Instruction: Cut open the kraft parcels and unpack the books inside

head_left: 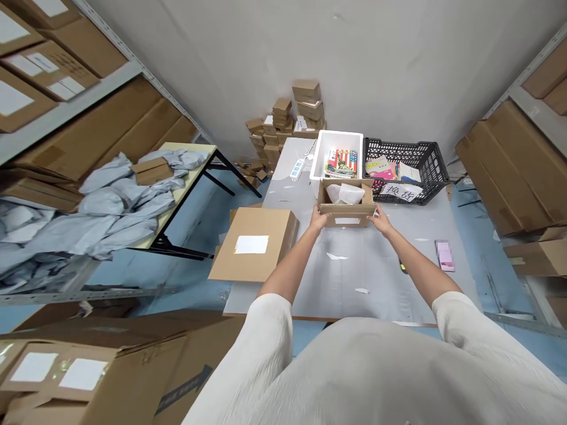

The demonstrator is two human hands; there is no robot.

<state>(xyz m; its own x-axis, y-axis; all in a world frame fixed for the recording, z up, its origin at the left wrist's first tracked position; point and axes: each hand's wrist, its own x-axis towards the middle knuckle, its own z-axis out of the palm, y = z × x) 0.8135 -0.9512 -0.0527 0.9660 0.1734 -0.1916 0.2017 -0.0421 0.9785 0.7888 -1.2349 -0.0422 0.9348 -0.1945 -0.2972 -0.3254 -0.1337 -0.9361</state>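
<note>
One small open carton (329, 211), near the centre of the frame, is gripped at its ends between the curled fingers of the left hand (318, 219) and right hand (380, 222). Directly beyond it, the way is blocked by one white bin (326, 141) and one black crate (436, 171), both holding books. One large carton (250, 226) and one power strip (297, 169) are seen left, one pink item (445, 255) right.
</note>
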